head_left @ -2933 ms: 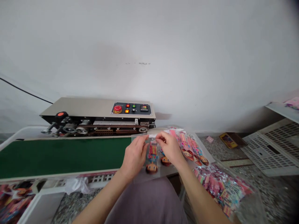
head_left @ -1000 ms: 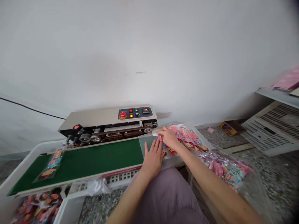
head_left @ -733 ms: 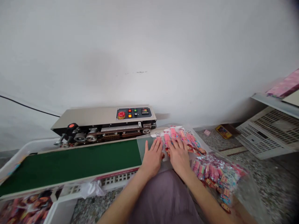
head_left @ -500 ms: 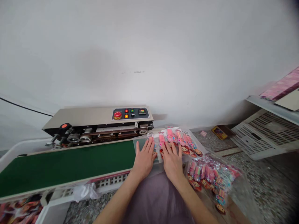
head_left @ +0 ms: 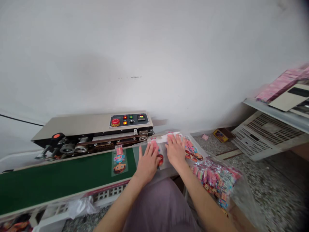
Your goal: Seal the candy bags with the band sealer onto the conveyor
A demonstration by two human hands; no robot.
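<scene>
At six o'clock in the head view, the left hand (head_left: 147, 163) lies flat, fingers spread, on a clear packet (head_left: 160, 160); the right hand (head_left: 176, 150), at its two o'clock, is likewise outstretched, clasping nothing visible. Packet probably light, limp, slippery (insert perhaps stiffer); best held by its side edges. Left fingers hide part of its contents; fingertip contact on the right is hard to make out.

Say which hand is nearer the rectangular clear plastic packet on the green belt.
Left: the left hand lies just right of the packet, not touching it; the right hand is farther right.
</scene>
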